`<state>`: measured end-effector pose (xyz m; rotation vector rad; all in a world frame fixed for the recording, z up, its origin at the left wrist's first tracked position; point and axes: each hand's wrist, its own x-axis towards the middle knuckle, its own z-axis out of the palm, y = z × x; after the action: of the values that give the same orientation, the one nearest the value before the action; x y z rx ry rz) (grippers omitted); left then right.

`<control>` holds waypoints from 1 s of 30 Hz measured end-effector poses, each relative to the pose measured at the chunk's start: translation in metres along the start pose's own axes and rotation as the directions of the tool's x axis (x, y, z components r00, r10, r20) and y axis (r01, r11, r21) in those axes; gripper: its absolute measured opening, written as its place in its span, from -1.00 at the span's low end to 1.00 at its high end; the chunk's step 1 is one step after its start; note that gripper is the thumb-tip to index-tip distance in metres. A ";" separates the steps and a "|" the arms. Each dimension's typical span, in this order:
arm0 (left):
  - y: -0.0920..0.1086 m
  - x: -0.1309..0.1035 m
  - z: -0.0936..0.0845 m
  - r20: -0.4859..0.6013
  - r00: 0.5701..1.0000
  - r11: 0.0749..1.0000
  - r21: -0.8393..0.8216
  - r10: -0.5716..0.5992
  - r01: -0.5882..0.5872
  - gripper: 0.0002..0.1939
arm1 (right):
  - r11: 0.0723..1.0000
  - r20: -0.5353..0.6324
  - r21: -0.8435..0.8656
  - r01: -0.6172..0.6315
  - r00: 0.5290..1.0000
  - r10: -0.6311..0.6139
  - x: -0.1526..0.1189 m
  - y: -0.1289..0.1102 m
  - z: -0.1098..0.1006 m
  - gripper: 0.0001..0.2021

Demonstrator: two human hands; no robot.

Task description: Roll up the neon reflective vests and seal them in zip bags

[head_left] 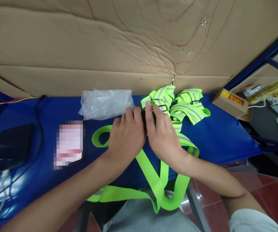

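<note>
My left hand (128,135) and my right hand (164,135) are close together above the blue table, backs up and fingers curled. Both are closed on a neon-green reflective strap (150,170). Between the fingertips a dark piece (144,118) shows, mostly covered, so its kind is unclear. One loop of the strap sticks out left of my left hand. Its long lengths hang in loops over the table's front edge. Beyond my right hand lie bundled green straps (189,108) with grey stripes and dark fittings.
A clear plastic bag (107,103) lies at the back of the blue table (226,135). To the left are a phone with a blurred pink cover (68,143), a black device (12,146) and cables. An open cardboard box (232,103) stands right; cardboard panelling (81,42) rises behind.
</note>
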<state>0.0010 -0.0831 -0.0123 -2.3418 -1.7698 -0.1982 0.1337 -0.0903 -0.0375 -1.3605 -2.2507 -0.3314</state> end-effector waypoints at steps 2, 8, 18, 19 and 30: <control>-0.005 0.002 0.000 0.010 1.000 0.999 -0.032 0.027 -0.026 -0.61 | 0.989 0.045 0.110 0.098 0.994 -0.103 0.003 0.008 -0.005 -0.24; -0.033 0.020 -0.040 -0.163 0.985 0.910 -0.415 -0.062 -0.011 -0.49 | 0.818 0.068 0.571 0.074 0.988 -0.137 0.042 0.057 -0.048 -0.13; -0.057 0.041 -0.045 -0.181 0.978 -0.089 -0.981 0.101 -0.172 0.09 | 0.032 0.280 0.959 -0.280 0.960 0.026 0.083 0.058 -0.054 -0.62; -0.056 0.043 -0.040 -0.160 0.986 -0.014 -0.987 0.038 -0.160 0.07 | 0.005 0.293 0.956 -0.294 0.953 0.074 0.084 0.055 -0.049 -0.62; -0.044 0.052 -0.021 -0.051 0.992 -0.076 -0.996 0.116 -0.042 -0.47 | 0.041 0.191 0.974 -0.223 0.904 0.382 0.092 0.052 -0.014 -0.52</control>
<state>-0.0265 -0.0276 0.0231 -3.2215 -1.5610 -2.2756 0.1479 -0.0022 0.0204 -0.8499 -1.2930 1.1166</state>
